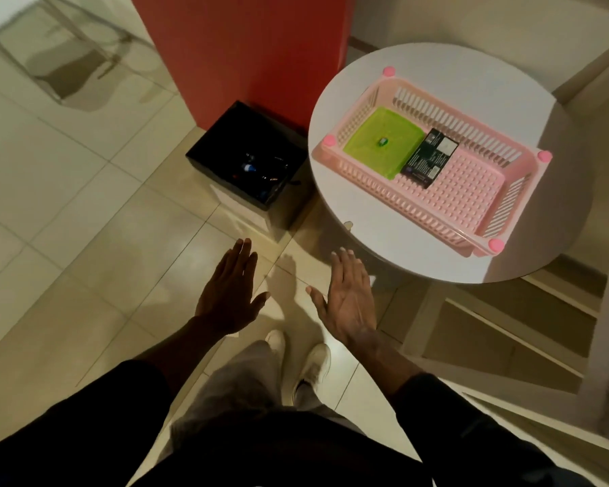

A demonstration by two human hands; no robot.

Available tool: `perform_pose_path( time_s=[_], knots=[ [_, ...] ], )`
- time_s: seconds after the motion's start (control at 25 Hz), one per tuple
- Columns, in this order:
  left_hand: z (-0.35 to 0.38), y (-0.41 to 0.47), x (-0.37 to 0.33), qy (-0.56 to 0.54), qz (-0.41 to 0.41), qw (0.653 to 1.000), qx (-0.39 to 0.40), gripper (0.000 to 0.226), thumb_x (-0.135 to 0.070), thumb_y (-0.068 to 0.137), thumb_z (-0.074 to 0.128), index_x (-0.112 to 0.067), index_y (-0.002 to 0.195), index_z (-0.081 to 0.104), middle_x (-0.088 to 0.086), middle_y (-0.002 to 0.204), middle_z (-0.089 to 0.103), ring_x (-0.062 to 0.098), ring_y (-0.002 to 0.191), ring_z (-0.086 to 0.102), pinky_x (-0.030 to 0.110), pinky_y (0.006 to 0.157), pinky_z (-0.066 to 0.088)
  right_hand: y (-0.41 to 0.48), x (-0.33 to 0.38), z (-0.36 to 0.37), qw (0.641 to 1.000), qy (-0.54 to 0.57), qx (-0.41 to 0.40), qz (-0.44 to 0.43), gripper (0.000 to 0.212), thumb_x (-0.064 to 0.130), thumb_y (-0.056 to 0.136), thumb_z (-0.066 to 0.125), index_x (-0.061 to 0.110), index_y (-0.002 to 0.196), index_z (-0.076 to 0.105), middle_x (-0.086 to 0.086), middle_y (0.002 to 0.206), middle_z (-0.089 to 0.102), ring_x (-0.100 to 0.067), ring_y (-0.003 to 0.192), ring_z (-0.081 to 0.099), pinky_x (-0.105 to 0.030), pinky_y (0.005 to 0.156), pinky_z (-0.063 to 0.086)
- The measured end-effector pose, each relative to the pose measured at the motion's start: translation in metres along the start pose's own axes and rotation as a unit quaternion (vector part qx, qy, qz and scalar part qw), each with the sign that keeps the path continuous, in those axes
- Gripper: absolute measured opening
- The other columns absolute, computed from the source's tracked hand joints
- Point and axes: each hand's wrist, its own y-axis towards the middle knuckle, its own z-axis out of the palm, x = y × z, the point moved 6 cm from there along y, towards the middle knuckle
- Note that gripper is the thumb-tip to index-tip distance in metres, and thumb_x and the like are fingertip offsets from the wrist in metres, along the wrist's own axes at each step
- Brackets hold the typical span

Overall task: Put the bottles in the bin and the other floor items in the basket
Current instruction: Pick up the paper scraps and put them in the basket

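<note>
A black bin [278, 133] stands on the tiled floor against a red panel, with bottles [257, 172] lying inside it, one with a blue cap. To its right a pink slotted basket [479, 191] sits on a round white table [549, 110]. Inside the basket lie a green plastic lid [377, 135] and a dark box [429, 158]. My left hand [231, 290] and my right hand [350, 293] hover side by side over the floor in front of the bin, fingers straight, both holding nothing.
The red panel [247, 47] rises behind the bin. White table legs and rails [507, 332] run below and to the right of the tabletop. My white shoes [313, 363] stand on the tiles beneath my hands. A chair frame [67, 54] shows at the far left.
</note>
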Motion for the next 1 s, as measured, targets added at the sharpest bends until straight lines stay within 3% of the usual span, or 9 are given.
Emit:
perform_pose_path(
  time_s=[0.2, 0.44, 0.72, 1.0],
  knots=[
    [0.021, -0.041, 0.030, 0.008, 0.013, 0.999, 0.029, 0.094, -0.057, 0.099, 0.057, -0.001, 0.164, 0.019, 0.020, 0.173, -0.001, 0.034, 0.161, -0.002, 0.049, 0.132, 0.014, -0.024, 0.032, 0.049, 0.996, -0.051, 0.075, -0.002, 0.082, 0.062, 0.104, 0.023, 0.008, 0.163, 0.010, -0.017, 0.172, 0.009, -0.033, 0.159, 0.005, -0.045, 0.128, 0.001],
    [0.037, -0.086, 0.114, 0.024, 0.057, 0.996, 0.057, 0.096, -0.048, 0.089, 0.077, 0.008, 0.156, 0.037, 0.028, 0.169, 0.017, 0.042, 0.158, 0.017, 0.050, 0.127, 0.025, -0.027, 0.098, 0.081, 0.995, -0.068, 0.073, 0.027, 0.085, 0.065, 0.103, 0.021, 0.005, 0.162, 0.013, -0.019, 0.170, 0.015, -0.036, 0.158, 0.013, -0.048, 0.130, 0.012],
    [0.043, -0.125, 0.248, 0.107, 0.128, 0.979, 0.114, 0.099, -0.059, 0.090, 0.068, 0.007, 0.157, 0.036, 0.028, 0.169, 0.020, 0.043, 0.158, 0.020, 0.050, 0.129, 0.024, -0.054, 0.203, 0.128, 0.988, -0.022, 0.070, 0.139, 0.085, 0.064, 0.102, 0.033, 0.003, 0.160, 0.020, -0.021, 0.167, 0.023, -0.037, 0.156, 0.019, -0.047, 0.129, 0.016],
    [0.053, -0.116, 0.272, 0.166, 0.184, 0.958, 0.146, 0.100, -0.072, 0.096, 0.042, 0.000, 0.163, 0.022, 0.023, 0.173, 0.007, 0.037, 0.162, 0.006, 0.048, 0.131, 0.013, -0.080, 0.260, 0.167, 0.983, 0.007, 0.096, 0.159, 0.086, 0.064, 0.102, 0.032, 0.002, 0.160, 0.020, -0.022, 0.167, 0.023, -0.036, 0.156, 0.019, -0.046, 0.129, 0.015]
  ],
)
